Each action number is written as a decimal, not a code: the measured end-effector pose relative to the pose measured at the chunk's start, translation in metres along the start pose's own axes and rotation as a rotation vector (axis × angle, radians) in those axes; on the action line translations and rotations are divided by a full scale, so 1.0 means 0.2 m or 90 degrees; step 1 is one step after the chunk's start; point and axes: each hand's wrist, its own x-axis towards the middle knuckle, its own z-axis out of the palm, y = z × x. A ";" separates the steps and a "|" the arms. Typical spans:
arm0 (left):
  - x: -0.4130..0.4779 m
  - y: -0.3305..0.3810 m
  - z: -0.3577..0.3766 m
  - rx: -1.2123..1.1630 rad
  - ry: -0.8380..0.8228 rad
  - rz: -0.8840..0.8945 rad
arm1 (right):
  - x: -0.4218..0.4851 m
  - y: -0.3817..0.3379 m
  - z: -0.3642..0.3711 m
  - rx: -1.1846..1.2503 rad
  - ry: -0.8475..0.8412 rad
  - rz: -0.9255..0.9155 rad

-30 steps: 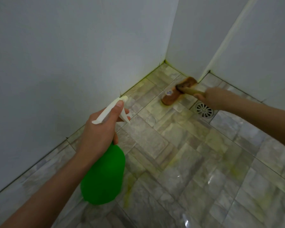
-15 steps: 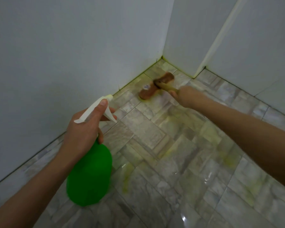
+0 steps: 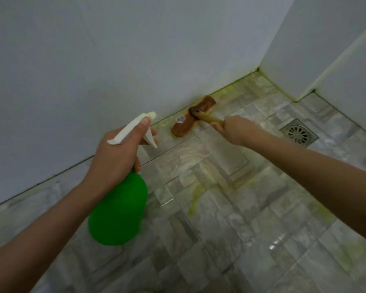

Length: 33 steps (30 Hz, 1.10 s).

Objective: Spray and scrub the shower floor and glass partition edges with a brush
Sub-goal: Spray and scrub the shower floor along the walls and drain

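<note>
Left hand (image 3: 114,157) at centre-left grips the green bottle (image 3: 118,210); right hand (image 3: 235,130), centre frame, clasps the brush (image 3: 190,117) handle, its head on the floor (image 3: 220,218).

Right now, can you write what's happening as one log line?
left hand: holds green spray bottle | right hand: grips brush handle | brush: head on floor against wall base | floor: yellow-green streaks
</note>
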 end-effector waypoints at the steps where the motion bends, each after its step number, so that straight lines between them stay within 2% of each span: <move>1: -0.03 -0.01 -0.04 0.005 0.012 -0.003 | 0.05 -0.08 0.00 0.009 0.004 -0.017; 6: -0.20 -0.02 -0.29 0.003 0.073 -0.016 | -0.19 -0.03 0.04 -0.040 -0.046 -0.015; 8: -0.30 -0.05 -0.41 0.025 0.108 -0.050 | -0.33 -0.03 0.05 -0.101 -0.078 -0.017; 11: -0.40 -0.13 -0.52 0.043 0.122 -0.114 | -0.34 -0.18 0.04 -0.118 -0.070 -0.042; 14: -0.47 -0.23 -0.56 0.084 0.094 -0.169 | -0.17 -0.43 0.06 -0.070 -0.025 -0.103; 16: -0.49 -0.29 -0.58 0.096 0.081 -0.192 | -0.10 -0.50 0.05 -0.058 -0.036 -0.106; 22: -0.45 -0.37 -0.62 0.040 0.023 -0.213 | -0.46 -0.32 0.09 -0.115 -0.100 0.002; 24: -0.43 -0.42 -0.63 0.059 -0.012 -0.214 | -0.45 -0.45 0.11 -0.119 -0.102 0.005; 28: -0.45 -0.46 -0.69 0.110 -0.053 -0.200 | -0.21 -0.83 0.14 -0.047 -0.034 -0.028; 30: -0.44 -0.50 -0.72 0.122 -0.064 -0.191 | -0.24 -0.86 0.15 -0.039 -0.036 0.004; 33: -0.46 -0.56 -0.73 0.125 -0.095 -0.170 | -0.53 -0.74 0.21 -0.027 -0.071 0.085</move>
